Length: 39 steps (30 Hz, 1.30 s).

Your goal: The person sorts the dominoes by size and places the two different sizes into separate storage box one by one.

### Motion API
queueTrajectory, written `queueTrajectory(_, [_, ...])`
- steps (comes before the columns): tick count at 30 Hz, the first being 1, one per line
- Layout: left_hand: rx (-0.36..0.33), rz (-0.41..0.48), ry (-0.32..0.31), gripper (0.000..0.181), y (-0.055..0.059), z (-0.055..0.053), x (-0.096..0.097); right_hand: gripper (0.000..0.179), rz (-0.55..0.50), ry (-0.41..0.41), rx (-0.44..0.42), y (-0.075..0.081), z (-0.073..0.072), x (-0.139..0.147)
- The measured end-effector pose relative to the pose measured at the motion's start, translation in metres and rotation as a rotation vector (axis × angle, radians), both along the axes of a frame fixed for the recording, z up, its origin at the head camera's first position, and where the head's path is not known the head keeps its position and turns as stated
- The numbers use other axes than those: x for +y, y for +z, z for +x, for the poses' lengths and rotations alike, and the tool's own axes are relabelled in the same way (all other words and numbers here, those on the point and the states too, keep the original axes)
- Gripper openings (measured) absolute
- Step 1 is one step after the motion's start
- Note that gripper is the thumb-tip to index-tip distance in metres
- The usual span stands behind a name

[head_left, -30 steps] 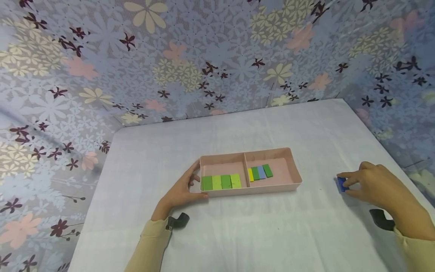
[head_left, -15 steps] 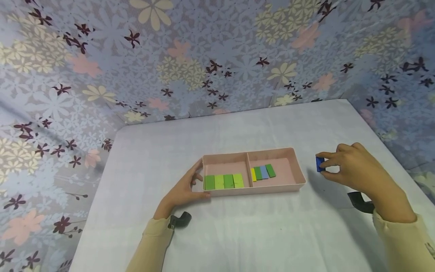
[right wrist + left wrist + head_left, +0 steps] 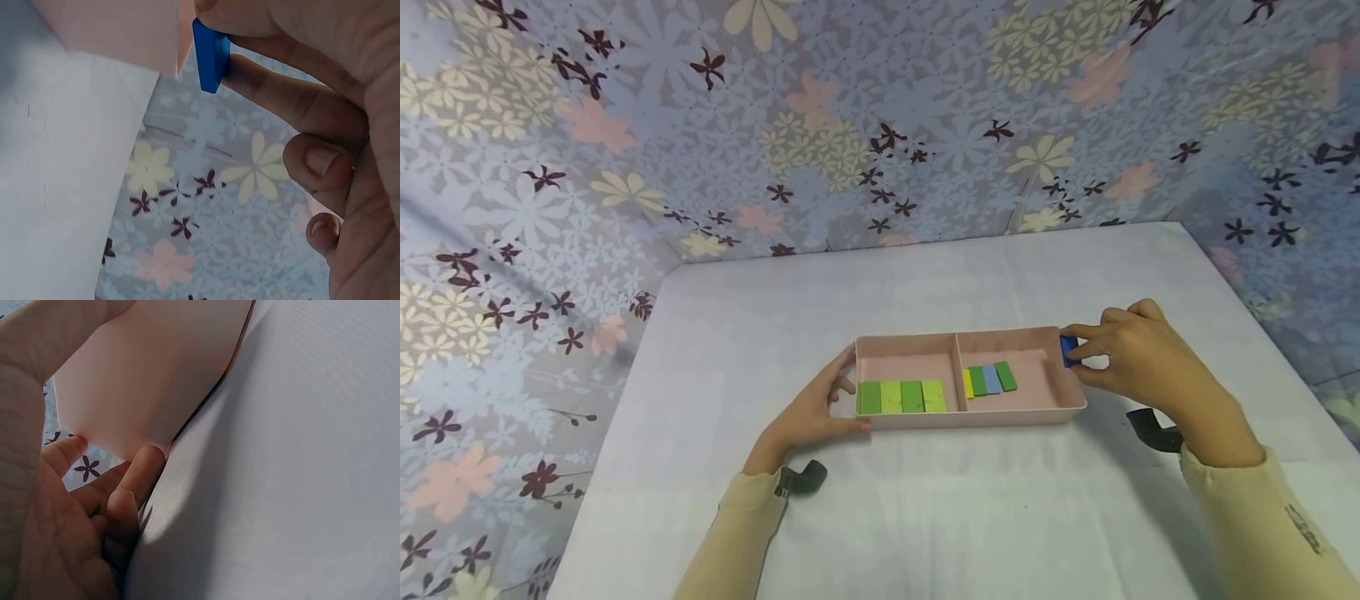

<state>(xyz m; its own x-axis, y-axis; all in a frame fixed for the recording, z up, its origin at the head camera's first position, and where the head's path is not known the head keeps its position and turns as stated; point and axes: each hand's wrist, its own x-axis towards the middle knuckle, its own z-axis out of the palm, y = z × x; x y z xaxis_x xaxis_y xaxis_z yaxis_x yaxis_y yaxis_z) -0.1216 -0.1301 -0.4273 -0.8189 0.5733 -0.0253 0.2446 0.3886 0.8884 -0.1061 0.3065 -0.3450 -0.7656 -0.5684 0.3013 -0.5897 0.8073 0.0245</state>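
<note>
With the left hand (image 3: 808,412) bracing the pink two-compartment plastic tray (image 3: 1060,410) on the white table (image 3: 925,517), right hand (image 3: 1138,354) fingers pinch the small dark blue rectangular tile (image 3: 1068,350) over its right rim, apparently awaiting lowering beside the coloured tiles (image 3: 988,379).

Small dark-blue block (image 3: 1068,350), flat and rectangular, pinched on edge in the right hand (image 3: 1131,357), up off the tabletop, right at the pink tray's (image 3: 992,419) right rim.
</note>
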Motion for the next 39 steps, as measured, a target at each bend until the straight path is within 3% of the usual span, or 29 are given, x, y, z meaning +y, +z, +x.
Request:
queueTrajectory(9, [0.0,-0.007,-0.006,0.112,0.0,-0.002,-0.002,0.018,-0.019,-0.016,-0.147,-0.02,-0.015,-0.016])
queueTrajectory(16, [-0.003,-0.009,0.003,0.113,0.0,-0.002,-0.002,0.013,-0.015,0.037,-0.206,-0.032,-0.024,-0.028])
queueTrajectory(22, [0.006,-0.019,0.008,0.112,0.001,-0.002,-0.002,0.011,-0.005,0.014,-0.302,-0.04,-0.028,-0.037])
queueTrajectory(35, [0.009,-0.021,0.01,0.113,-0.001,-0.002,-0.002,0.01,0.023,-0.014,-0.342,-0.049,-0.03,-0.045])
queueTrajectory(39, [0.014,-0.024,0.02,0.116,-0.019,-0.008,-0.004,0.009,0.035,-0.037,-0.357,-0.051,-0.031,-0.046])
